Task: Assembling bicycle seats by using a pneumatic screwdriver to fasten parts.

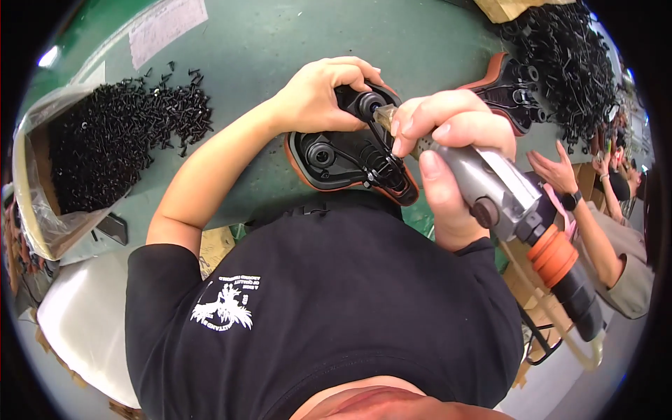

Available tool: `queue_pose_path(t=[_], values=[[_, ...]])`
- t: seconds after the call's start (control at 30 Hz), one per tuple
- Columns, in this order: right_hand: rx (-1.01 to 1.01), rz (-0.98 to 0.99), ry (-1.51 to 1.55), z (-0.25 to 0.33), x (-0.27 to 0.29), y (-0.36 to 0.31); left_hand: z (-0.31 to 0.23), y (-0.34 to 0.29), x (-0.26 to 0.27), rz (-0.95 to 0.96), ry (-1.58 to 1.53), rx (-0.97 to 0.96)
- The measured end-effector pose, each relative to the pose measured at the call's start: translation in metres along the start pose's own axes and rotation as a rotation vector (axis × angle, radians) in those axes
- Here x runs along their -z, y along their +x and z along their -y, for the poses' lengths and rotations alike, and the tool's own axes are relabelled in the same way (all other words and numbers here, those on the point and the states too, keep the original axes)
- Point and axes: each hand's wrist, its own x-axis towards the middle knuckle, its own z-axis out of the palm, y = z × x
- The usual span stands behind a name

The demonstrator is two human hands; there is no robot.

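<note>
A bicycle saddle (341, 150) lies underside up on the green table, close against my body; its base is black with an orange-brown rim. My left hand (327, 89) grips its far left part, fingers and thumb closed around the edge by a round black mount (369, 105). My right hand (458, 133) is wrapped round a silver air screwdriver (493, 183), held tilted with its tip at that mount. Whether the bit touches a screw is hard to make out. A second round mount (321, 154) shows nearer to me.
At left, black screws (133, 133) spill from a plastic-lined box (31, 189). Another saddle (509, 91) lies at right beside a heap of black metal parts (570, 63). A co-worker's hand (556, 170) is close on the right. Paper (166, 31) lies far left; a white seat (87, 322) stands lower left.
</note>
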Motion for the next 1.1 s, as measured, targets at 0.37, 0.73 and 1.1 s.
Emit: queue_pose_path(t=[0.37, 0.73, 1.1], values=[[-0.096, 0.0, -0.051, -0.024, -0.01, 0.008, 0.009, -0.003, -0.001, 0.017, 0.001, -0.004], [0.002, -0.085, 0.066, 0.01, 0.004, -0.004, -0.014, -0.007, 0.003, -0.013, 0.111, 0.005], [-0.541, -1.095, -0.041, -0.027, 0.144, -0.104, 0.042, -0.096, 0.297, -1.337, 0.473, 0.327]])
